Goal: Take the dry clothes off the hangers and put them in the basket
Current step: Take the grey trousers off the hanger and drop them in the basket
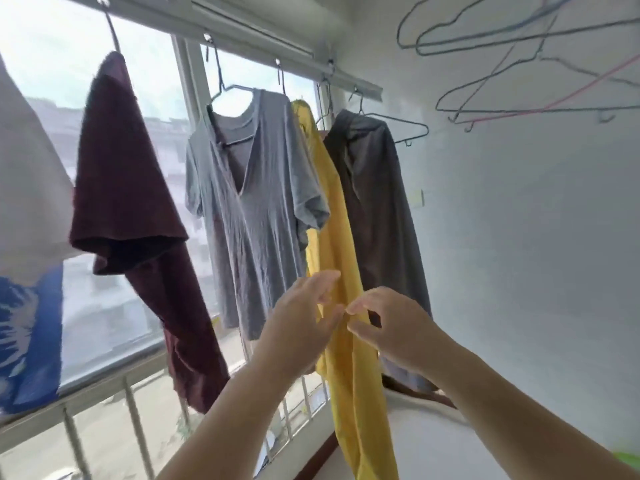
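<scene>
A long yellow garment (pixel 341 244) hangs from a hanger on the window rail (pixel 263 53), between a grey T-shirt (pixel 252 202) and a dark grey garment (pixel 377 209). My left hand (pixel 301 317) touches the yellow cloth's left edge at mid-height with fingers loosely extended. My right hand (pixel 388 323) pinches the same cloth from the right between thumb and fingers. A maroon shirt (pixel 131 202) hangs further left. No basket shows in this view.
A white and blue garment (pixel 24 254) hangs at the far left. Several empty wire hangers (pixel 540 64) hang at the upper right by the white wall. A railing (pixel 131 393) runs under the window. A green object (pixel 628 459) peeks in at the lower right.
</scene>
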